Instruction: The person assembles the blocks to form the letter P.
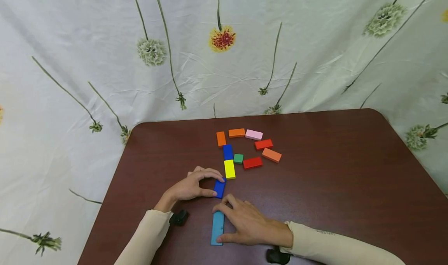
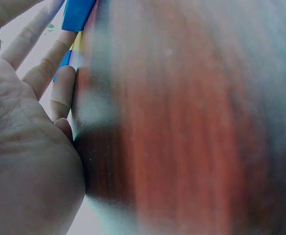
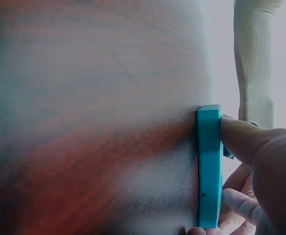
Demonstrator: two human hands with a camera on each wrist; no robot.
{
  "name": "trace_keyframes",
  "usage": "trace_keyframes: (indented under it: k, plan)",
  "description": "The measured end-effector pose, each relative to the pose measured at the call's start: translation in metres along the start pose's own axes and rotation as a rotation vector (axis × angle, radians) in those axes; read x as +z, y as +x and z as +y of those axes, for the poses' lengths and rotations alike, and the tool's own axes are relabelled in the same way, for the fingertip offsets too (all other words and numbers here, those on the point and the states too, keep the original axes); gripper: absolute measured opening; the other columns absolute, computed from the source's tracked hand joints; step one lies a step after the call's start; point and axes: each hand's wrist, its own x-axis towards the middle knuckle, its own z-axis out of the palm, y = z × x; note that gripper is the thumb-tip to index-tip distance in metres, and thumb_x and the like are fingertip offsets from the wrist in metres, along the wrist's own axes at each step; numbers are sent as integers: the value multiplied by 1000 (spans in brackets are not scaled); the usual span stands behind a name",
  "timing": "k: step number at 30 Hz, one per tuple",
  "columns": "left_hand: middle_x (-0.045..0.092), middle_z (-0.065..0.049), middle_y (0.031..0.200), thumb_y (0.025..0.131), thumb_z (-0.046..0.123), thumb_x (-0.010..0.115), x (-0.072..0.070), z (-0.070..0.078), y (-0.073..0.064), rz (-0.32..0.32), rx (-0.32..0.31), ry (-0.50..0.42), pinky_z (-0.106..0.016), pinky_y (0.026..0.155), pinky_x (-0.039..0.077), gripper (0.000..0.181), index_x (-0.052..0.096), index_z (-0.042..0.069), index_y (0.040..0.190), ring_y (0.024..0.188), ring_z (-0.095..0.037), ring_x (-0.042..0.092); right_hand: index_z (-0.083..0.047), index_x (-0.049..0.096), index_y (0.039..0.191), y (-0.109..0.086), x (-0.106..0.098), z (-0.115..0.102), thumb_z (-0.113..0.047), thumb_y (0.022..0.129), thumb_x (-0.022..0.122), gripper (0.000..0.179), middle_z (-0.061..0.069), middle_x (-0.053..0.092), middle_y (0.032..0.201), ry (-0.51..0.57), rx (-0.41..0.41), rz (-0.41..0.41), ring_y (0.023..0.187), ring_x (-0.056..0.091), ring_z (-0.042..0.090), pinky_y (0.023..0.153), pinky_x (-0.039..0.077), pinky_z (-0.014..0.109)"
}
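Note:
My left hand [image 1: 190, 185] pinches a dark blue block [image 1: 219, 188] between thumb and fingers, just below the yellow block [image 1: 229, 169]. In the left wrist view that blue block [image 2: 78, 13] shows at the top, by the fingertips. My right hand [image 1: 246, 223] holds a long light blue block [image 1: 217, 228], with the thumb near its close end and a finger at its far end. The right wrist view shows this light blue block [image 3: 209, 166] lying along the brown tabletop. Above the yellow block lies another blue block [image 1: 228, 152], with a green block [image 1: 238, 158] beside it.
On the brown table [image 1: 332, 171] a loop of blocks continues: an orange block [image 1: 221, 139], another orange block [image 1: 236, 132], a pink block [image 1: 253, 135], a red block [image 1: 263, 144], a third orange block [image 1: 271, 155] and a lower red block [image 1: 252, 163]. A flowered cloth [image 1: 245, 74] hangs behind.

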Motion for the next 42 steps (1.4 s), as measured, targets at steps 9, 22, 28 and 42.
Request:
trace_keyframes:
  k: [9,22,28,42]
  plan:
    - [59,6,139,88,30,78,0,-1,0,-5,8,1,-52,94,21,37,69,32,123,117,-21,38,-28,51,138,0,0,-1,-63,87,68,64,-4,46,124,-6,-8,-1,92,49,3,72,38,22]
    - [59,7,138,88,29,78,0,1,-4,7,1,18,-54,97,22,36,69,33,122,118,-22,39,-30,48,141,-3,-5,6,-58,91,66,61,-3,42,128,167,11,-29,103,52,6,85,46,27]
    - [59,7,137,88,32,78,4,2,-4,38,-1,48,-54,97,25,35,68,34,121,119,-21,41,-25,48,142,-9,-12,18,-46,95,66,54,0,41,125,331,6,-26,89,51,7,77,46,17]
    - [61,7,130,88,31,78,10,7,-13,78,-10,56,-57,98,24,33,68,33,119,116,-21,43,-19,51,138,-17,-26,35,-42,96,67,51,4,47,118,420,80,-4,73,49,2,70,46,19]
